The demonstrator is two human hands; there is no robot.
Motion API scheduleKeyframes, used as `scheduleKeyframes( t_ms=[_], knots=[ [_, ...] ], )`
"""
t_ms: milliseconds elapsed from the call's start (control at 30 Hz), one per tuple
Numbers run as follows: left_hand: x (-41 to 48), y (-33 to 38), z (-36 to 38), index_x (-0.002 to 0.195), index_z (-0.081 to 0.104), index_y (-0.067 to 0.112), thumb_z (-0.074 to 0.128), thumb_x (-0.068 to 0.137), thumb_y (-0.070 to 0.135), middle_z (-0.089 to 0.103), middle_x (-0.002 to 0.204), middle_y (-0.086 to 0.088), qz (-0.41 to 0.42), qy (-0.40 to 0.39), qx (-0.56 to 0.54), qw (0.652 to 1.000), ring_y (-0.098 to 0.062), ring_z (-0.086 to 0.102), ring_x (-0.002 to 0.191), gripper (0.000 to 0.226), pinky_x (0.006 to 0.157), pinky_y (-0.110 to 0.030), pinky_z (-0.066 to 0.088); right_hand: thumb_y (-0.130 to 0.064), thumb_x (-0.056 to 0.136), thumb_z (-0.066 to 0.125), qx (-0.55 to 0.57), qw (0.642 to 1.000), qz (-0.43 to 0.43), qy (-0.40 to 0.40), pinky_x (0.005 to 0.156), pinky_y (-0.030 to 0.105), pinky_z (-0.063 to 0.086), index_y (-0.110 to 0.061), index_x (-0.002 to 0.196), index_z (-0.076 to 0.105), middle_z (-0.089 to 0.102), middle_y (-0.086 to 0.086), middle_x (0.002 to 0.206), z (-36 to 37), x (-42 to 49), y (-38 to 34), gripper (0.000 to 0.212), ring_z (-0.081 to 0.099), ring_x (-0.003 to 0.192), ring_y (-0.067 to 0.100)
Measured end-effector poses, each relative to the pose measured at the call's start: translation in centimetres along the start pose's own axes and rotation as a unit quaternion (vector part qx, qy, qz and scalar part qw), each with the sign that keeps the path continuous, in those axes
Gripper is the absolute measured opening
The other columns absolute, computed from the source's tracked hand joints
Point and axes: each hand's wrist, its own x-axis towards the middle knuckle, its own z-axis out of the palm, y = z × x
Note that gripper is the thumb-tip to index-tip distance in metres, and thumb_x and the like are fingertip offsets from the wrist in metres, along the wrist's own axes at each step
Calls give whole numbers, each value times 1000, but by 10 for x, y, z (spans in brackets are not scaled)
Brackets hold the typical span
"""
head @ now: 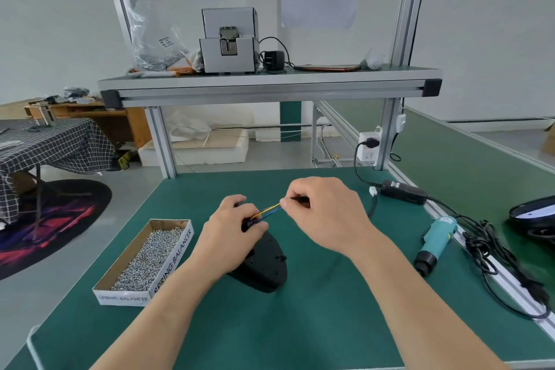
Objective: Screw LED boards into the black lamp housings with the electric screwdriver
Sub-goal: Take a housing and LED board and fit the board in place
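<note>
- Head view: the left hand (231,219) has its grip clamped on the black teardrop-shaped plastic lamp housing (264,264) at frame centre, steadying it on the green desk (330,324).
- The right hand (324,213) has its grip pinched on the yellow-and-blue wire bundle (268,210), pulling it taut, probably to clear the board seat.

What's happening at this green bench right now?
A person is working on a black lamp housing lying on the green mat. The left hand steadies its top end while the right hand pinches the yellow and blue wires coming from it. No screwing is happening: the teal electric screwdriver lies untouched to the right, and a cardboard box of screws sits on the left.
</note>
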Motion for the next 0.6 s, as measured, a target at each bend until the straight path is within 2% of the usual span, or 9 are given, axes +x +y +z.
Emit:
scheduleKeyframes(
  t_ms=[100, 233, 300, 367, 400, 467, 500, 533, 600],
  knots=[
    [2, 13, 3, 95, 69, 26, 65, 92, 33, 44, 141, 3, 15, 38, 30, 999, -24, 56, 115, 8, 88, -32, 40, -38, 101, 47, -85, 994, -51, -44, 77, 37, 41, -26, 81, 55, 60, -8, 83, -3, 3, -8, 25, 54, 80, 19],
    [4, 35, 6, 102, 67, 26, 56, 85, 15, 40, 142, 1, 25, 41, 91, 995, -35, 62, 92, 22, 72, -31, 33, -25, 103, 41, -92, 989, -37, -109, 64, 37, 30, -17, 90, 42, 55, 4, 86, 18, -2, -19, 15, 46, 75, 29],
    [4, 38, 4, 102, 66, 28, 55, 85, 15, 36, 144, 2, 30, 33, 95, 995, -35, 62, 94, 24, 73, -31, 34, -28, 102, 44, -66, 992, -29, -102, 61, 38, 30, -17, 87, 43, 50, 2, 80, 20, -2, -14, 19, 46, 73, 30],
    [3, 32, -2, 106, 66, 31, 64, 82, 26, 34, 144, 4, 49, 17, 35, 998, -26, 58, 111, 24, 83, -28, 38, -30, 100, 49, -14, 996, -20, -88, 64, 40, 37, -16, 84, 50, 58, 2, 80, 16, 0, -6, 21, 51, 77, 31],
    [3, 27, -9, 112, 65, 35, 71, 78, 38, 33, 142, 8, 54, 2, -26, 998, -15, 53, 118, 34, 89, -23, 39, -28, 99, 52, 16, 997, -14, -77, 67, 40, 42, -15, 85, 57, 63, 3, 81, 13, 2, 0, 20, 55, 78, 29],
    [3, 15, -25, 129, 55, 49, 70, 72, 68, 34, 137, 19, 42, -41, -158, 986, 9, 52, 111, 62, 86, -9, 40, -23, 98, 58, 85, 994, 8, -63, 65, 33, 44, -17, 85, 66, 64, -4, 73, 7, 6, 14, 17, 56, 69, 17],
    [2, 10, -33, 135, 45, 57, 64, 71, 78, 34, 136, 25, 41, -62, -195, 978, 15, 52, 107, 70, 83, -8, 42, -21, 98, 60, 133, 989, 25, -64, 59, 26, 41, -18, 81, 68, 59, -8, 63, 5, 6, 19, 18, 50, 58, 10],
    [2, 3, -37, 139, 37, 63, 59, 71, 80, 36, 137, 29, 45, -89, -219, 971, 18, 51, 108, 74, 85, -11, 44, -18, 98, 61, 189, 979, 45, -68, 52, 19, 36, -17, 78, 68, 53, -10, 56, 4, 6, 23, 21, 41, 49, 7],
    [2, -11, -32, 147, 28, 56, 65, 71, 70, 48, 143, 25, 69, -140, -299, 941, 14, 52, 119, 86, 98, -19, 45, -15, 97, 62, 292, 950, 75, -75, 47, 14, 28, -12, 76, 70, 45, -7, 54, 2, 6, 28, 23, 32, 48, 7]
  ],
)
